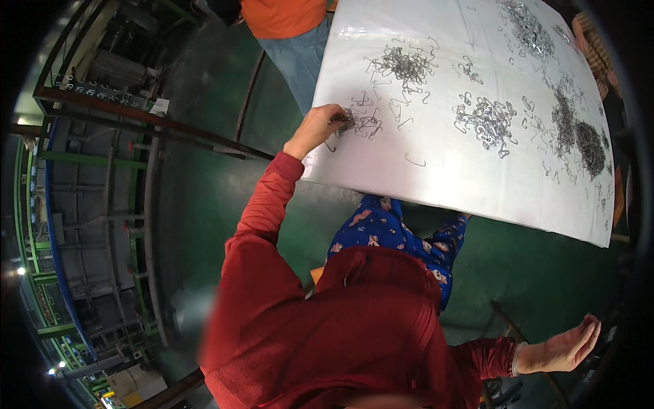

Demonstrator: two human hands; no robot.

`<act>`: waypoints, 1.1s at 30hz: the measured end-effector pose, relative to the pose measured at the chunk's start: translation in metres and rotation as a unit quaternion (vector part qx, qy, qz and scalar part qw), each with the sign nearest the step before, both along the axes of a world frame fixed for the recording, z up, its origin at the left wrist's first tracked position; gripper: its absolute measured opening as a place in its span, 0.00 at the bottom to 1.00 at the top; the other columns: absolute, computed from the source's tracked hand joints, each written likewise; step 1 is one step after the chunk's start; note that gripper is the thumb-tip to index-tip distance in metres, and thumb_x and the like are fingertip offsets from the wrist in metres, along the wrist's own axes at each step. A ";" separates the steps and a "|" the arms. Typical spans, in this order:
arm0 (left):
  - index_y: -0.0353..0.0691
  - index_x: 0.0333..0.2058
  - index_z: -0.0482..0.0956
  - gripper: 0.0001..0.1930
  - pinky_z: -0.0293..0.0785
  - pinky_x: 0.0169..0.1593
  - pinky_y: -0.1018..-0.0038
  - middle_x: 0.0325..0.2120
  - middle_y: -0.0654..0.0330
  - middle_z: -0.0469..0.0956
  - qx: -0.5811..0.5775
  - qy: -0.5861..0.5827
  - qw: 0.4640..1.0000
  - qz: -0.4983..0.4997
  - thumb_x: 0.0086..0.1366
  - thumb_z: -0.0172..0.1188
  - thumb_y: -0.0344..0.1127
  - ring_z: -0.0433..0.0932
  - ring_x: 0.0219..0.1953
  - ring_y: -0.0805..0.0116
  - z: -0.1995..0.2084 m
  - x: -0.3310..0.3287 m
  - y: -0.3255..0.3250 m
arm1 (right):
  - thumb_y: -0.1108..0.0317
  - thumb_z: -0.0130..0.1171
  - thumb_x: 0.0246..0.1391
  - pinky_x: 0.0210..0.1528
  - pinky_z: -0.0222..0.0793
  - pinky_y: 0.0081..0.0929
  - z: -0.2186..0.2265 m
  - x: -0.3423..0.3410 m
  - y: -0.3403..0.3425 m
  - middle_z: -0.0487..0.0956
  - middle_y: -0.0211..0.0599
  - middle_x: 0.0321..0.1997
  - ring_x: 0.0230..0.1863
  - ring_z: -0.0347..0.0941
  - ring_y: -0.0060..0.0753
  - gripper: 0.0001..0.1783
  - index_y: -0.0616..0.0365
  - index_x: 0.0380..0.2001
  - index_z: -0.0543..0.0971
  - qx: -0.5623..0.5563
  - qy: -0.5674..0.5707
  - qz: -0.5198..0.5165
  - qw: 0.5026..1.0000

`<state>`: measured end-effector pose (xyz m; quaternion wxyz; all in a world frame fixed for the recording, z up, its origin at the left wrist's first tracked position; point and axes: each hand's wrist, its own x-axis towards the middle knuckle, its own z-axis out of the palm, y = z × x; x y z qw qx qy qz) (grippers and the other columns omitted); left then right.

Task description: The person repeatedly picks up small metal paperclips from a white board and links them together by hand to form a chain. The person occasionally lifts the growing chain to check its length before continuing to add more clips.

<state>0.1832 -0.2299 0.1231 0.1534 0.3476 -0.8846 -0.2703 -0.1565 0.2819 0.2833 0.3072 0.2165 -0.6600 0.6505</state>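
In the head view, a smooth, slightly glossy white sheet covers the worktop [436,184], its near edge bowed by the lens. On it lie tangled heaps of small bent metal hooks. The left hand [315,131], below a ribbed dark-red cuff [289,165], works at the worktop's left edge; its fingers are bunched together, clamped on a small clump of thin grey wire hooks [368,123]. A single curved wire hook [415,161] lies apart, nearer the front edge. Beyond is a loose heap of grey wire hooks [407,65]; near the middle sits a shinier pile of silver hooks [486,124], and toward the right edge a dense, dark wire heap [591,148]. The right hand [555,349] is off the worktop, well apart from the left, its fingers extended side by side, slightly curved and loosely open.
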 end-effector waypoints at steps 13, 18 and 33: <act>0.37 0.39 0.82 0.11 0.76 0.40 0.65 0.33 0.51 0.82 -0.069 -0.048 0.994 0.070 0.55 0.62 0.26 0.82 0.36 0.56 0.015 -0.031 -0.019 | 0.78 0.51 0.62 0.55 0.72 0.28 0.003 0.009 0.016 0.79 0.50 0.46 0.47 0.76 0.38 0.13 0.76 0.47 0.76 0.032 -0.010 -0.016 0.999; 0.41 0.39 0.83 0.11 0.75 0.41 0.62 0.31 0.52 0.81 -0.151 -0.012 0.988 0.009 0.58 0.58 0.23 0.79 0.35 0.53 0.005 -0.049 -0.052 | 0.78 0.51 0.62 0.55 0.72 0.28 0.006 0.006 0.011 0.78 0.49 0.47 0.47 0.76 0.37 0.14 0.76 0.47 0.75 0.051 -0.015 -0.024 0.998; 0.43 0.42 0.82 0.12 0.72 0.48 0.66 0.41 0.52 0.79 -0.125 0.006 0.992 -0.031 0.58 0.60 0.29 0.75 0.45 0.53 -0.014 -0.077 -0.019 | 0.79 0.53 0.60 0.52 0.72 0.27 -0.007 0.004 -0.004 0.79 0.48 0.45 0.44 0.76 0.36 0.11 0.75 0.45 0.77 0.063 -0.060 0.014 0.996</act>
